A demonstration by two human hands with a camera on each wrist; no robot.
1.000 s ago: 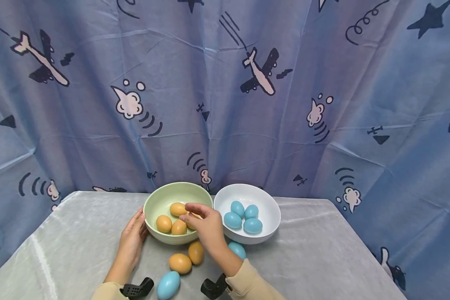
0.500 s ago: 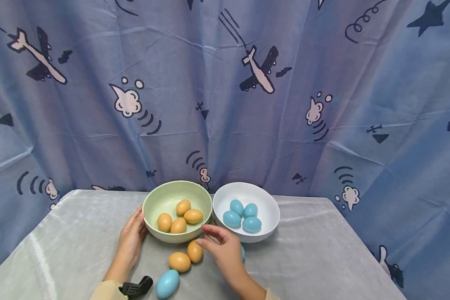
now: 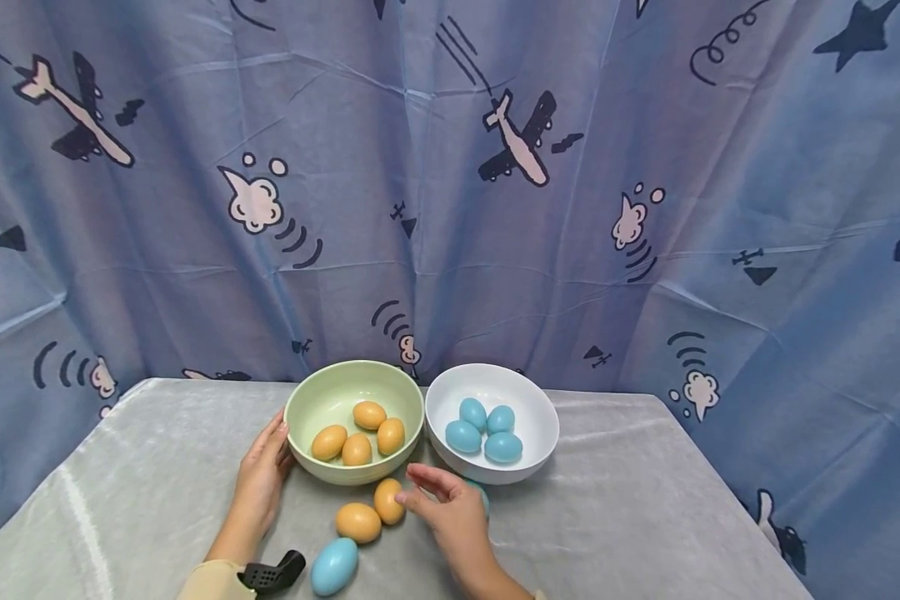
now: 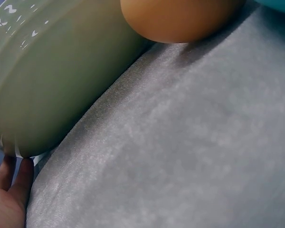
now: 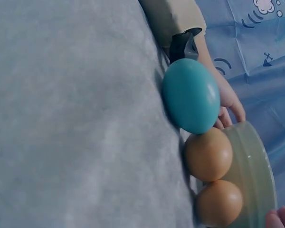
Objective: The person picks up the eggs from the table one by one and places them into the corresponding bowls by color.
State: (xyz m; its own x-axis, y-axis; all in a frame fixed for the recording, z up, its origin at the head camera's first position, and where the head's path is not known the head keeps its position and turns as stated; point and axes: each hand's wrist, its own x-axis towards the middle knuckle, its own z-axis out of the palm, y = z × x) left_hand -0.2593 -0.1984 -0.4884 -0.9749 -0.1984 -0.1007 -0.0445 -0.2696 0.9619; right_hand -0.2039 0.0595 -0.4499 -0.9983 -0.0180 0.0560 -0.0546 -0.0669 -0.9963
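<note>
My left hand (image 3: 261, 479) rests its fingers against the left side of a pale green bowl (image 3: 348, 475). In the left wrist view, its fingers (image 4: 22, 180) touch the bowl's wall. Several orange eggs (image 3: 329, 442) lie in that bowl. My right hand (image 3: 456, 517) is just right of an orange egg (image 3: 387, 501) on the table, thumb tip near it, thumb and fingers apart with nothing held. A second orange egg (image 3: 358, 523) and a blue egg (image 3: 335, 567) line up towards the front. Another blue egg (image 3: 483, 493) is mostly hidden behind my right hand.
A white bowl (image 3: 536, 408) with several blue eggs (image 3: 503, 447) stands right beside the green one. Grey cloth covers the table (image 3: 622, 500). Behind it hangs a blue curtain (image 3: 450, 250) printed with planes.
My right hand has come out of the green bowl, back towards the front, to the egg below its rim. The eggs in the bowl have rolled a little. My left hand stays put.
</note>
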